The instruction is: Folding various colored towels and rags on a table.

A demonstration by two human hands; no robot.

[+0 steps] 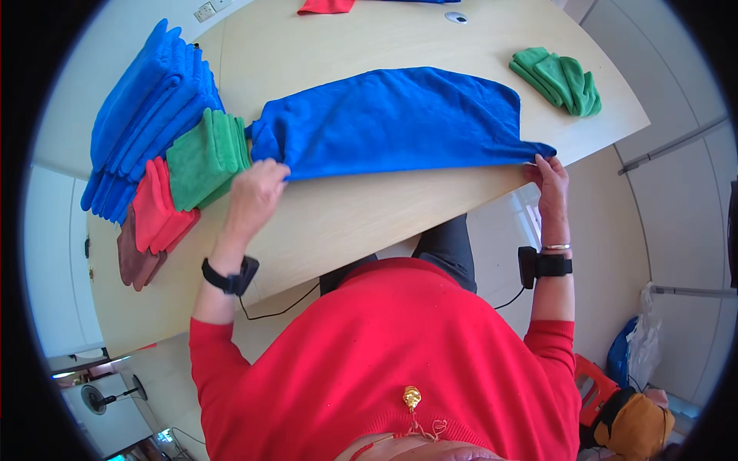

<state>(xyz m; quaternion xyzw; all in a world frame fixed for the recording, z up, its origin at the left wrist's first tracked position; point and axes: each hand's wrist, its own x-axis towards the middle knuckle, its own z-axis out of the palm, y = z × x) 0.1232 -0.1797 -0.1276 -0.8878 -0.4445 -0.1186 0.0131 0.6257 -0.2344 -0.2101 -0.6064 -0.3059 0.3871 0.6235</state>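
Observation:
A blue towel (400, 119) lies spread lengthwise across the table, its long near edge running between my two hands. My left hand (260, 192) is closed on the towel's near left corner. At the opposite end, my right hand (547, 173) pinches the near right corner, which sticks out as a narrow tip. Just left of my left hand is a stack of folded green towels (206, 157). The fingertips of my left hand are partly hidden behind its knuckles.
A tall pile of folded blue towels (150, 107) stands at the table's left, with red towels (160, 207) and brown towels (137, 257) nearer me. Crumpled green towels (557, 81) lie far right. A red cloth (325, 6) and a round cable grommet (456, 18) are at the back.

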